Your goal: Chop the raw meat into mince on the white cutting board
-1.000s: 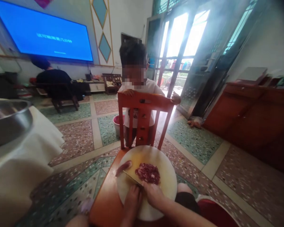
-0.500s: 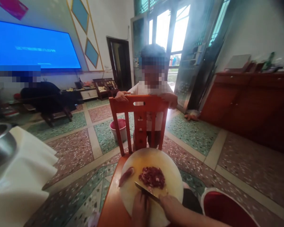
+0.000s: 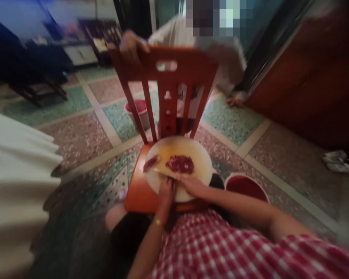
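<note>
A round pale cutting board (image 3: 200,153) lies on the seat of a red wooden chair (image 3: 167,66). On it sits a pile of minced red meat (image 3: 180,164), with a separate strip of meat (image 3: 151,162) to its left. A knife (image 3: 163,171) lies low across the board in front of the mince. My right hand (image 3: 192,185) is closed at the knife's near end. My left hand (image 3: 165,190) is curled at the board's front edge, right beside the blade; what it grips is blurred. A red checked garment covers my lap.
A small person in a white top stands behind the chair, one hand (image 3: 130,42) on its back. A pink bucket (image 3: 138,110) is behind the chair and a red basin (image 3: 246,186) to my right. White-draped table (image 3: 17,174) left, wooden cabinet (image 3: 308,77) right.
The view has tipped down and nearer, so my arms and lap show. The knife has swung back toward the left of the mince. The small person still holds the chair.
</note>
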